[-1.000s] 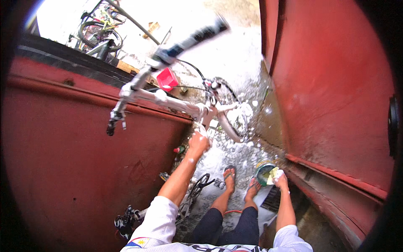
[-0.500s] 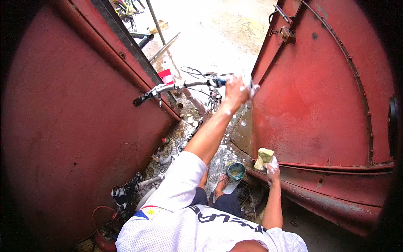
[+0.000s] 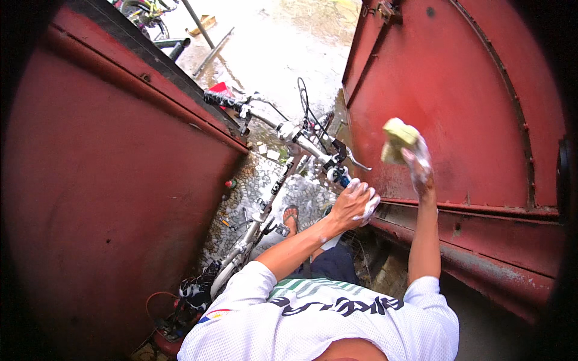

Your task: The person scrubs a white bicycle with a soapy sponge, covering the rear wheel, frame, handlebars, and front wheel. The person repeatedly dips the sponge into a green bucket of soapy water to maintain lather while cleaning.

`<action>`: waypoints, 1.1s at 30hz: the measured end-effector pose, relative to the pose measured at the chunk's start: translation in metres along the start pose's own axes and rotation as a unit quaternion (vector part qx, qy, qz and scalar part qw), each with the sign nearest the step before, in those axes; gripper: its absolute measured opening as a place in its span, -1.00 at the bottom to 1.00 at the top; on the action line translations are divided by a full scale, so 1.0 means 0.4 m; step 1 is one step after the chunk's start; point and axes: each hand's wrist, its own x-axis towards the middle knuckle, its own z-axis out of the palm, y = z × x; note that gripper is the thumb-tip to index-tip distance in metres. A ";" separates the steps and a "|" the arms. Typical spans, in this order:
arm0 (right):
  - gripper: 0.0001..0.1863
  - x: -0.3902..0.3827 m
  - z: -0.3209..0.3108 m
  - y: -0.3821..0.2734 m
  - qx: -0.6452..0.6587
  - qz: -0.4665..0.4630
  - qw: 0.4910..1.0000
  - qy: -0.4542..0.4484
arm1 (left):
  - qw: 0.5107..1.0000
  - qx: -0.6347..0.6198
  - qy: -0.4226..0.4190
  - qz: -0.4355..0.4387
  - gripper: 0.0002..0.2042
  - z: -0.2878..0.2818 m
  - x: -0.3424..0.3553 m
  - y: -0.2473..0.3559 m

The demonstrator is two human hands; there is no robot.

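A soapy white bicycle (image 3: 244,243) stands before me, its handlebar (image 3: 307,146) turned at an angle. My left hand (image 3: 356,204) is closed around the grip at the handlebar's right end, with foam on the fingers. A silver brake lever (image 3: 359,160) sticks out just beyond that hand. My right hand (image 3: 419,163), also foamy, is raised off to the right and grips a yellow sponge (image 3: 398,139). The sponge is apart from the bicycle, in front of the red metal panel. The opposite handlebar grip (image 3: 220,99) is black and coated with suds.
Red metal panels rise at left (image 3: 120,180) and right (image 3: 457,120). Wet, foam-spotted stone paving (image 3: 301,191) lies under the bicycle. My sandalled foot (image 3: 291,219) is close to the pedal (image 3: 282,230). Another bicycle (image 3: 141,11) and a pole (image 3: 198,24) are at the far left.
The handlebar has swung round, its right end coming nearer with my left hand on it. My right hand has lifted the sponge up and forward. The green bucket is now mostly hidden.
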 end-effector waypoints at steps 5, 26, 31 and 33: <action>-0.70 0.097 0.295 0.014 -0.379 -0.300 0.850 -0.209 | 0.999 -0.035 -0.001 0.027 -0.79 0.035 -0.048 0.043; -0.67 0.125 0.442 0.051 -0.250 -0.214 0.931 -0.156 | 0.984 -0.167 0.042 -0.039 -0.53 0.011 -0.034 0.032; -0.45 0.161 0.485 0.164 -0.427 -0.287 0.840 -0.170 | 0.998 -0.057 0.002 -0.020 -0.65 0.093 -0.105 -0.049; -0.57 0.219 0.494 0.101 -0.384 -0.225 0.870 -0.211 | 0.999 -0.048 -0.001 0.018 -0.70 0.056 -0.097 -0.053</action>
